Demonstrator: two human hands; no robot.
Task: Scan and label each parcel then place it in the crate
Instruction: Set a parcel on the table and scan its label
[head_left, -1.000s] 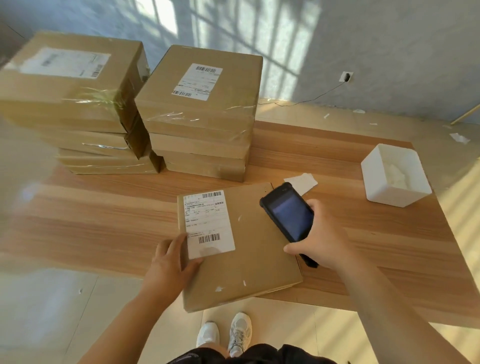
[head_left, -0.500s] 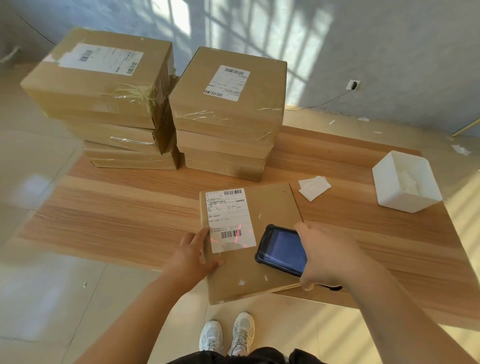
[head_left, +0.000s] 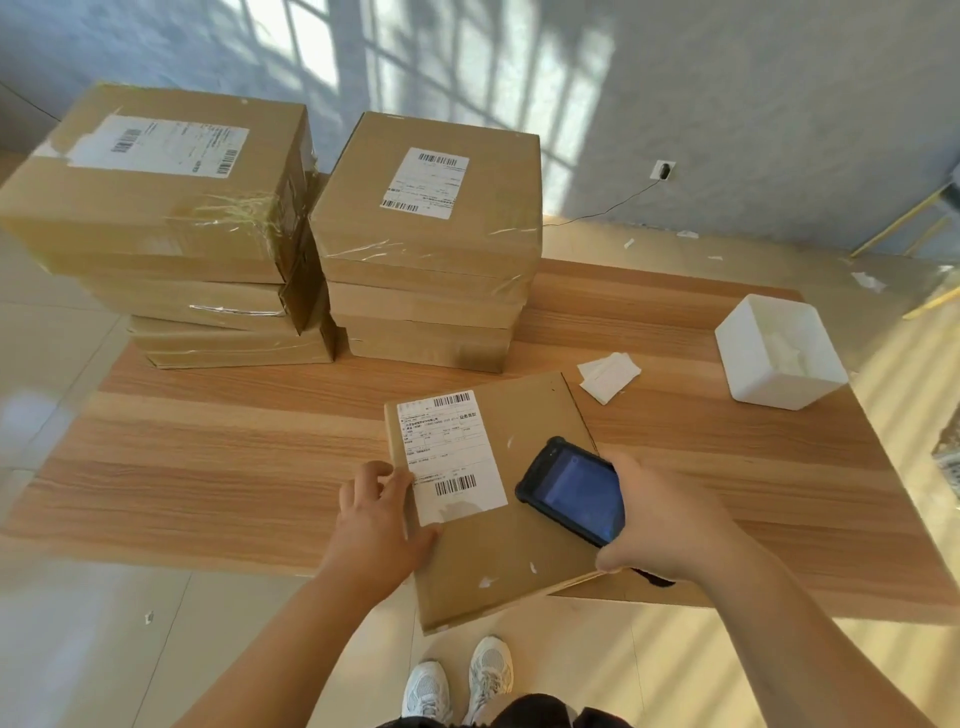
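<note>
Red scan light is no longer showing on the white paper label (head_left: 451, 457). Left hand (head_left: 376, 525) is gripping the flat cardboard parcel (head_left: 519, 561) by its left edge. The parcel is lying on the grained wooden table (head_left: 208, 467), overhanging the near edge. Right hand (head_left: 660, 525) is clasping the black slab-shaped scanner (head_left: 571, 491) over the parcel. A square white tub (head_left: 748, 374) is sitting far right.

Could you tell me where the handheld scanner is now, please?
In the head view, the right hand holds the handheld scanner over the flat parcel, just right of its white label.
</note>
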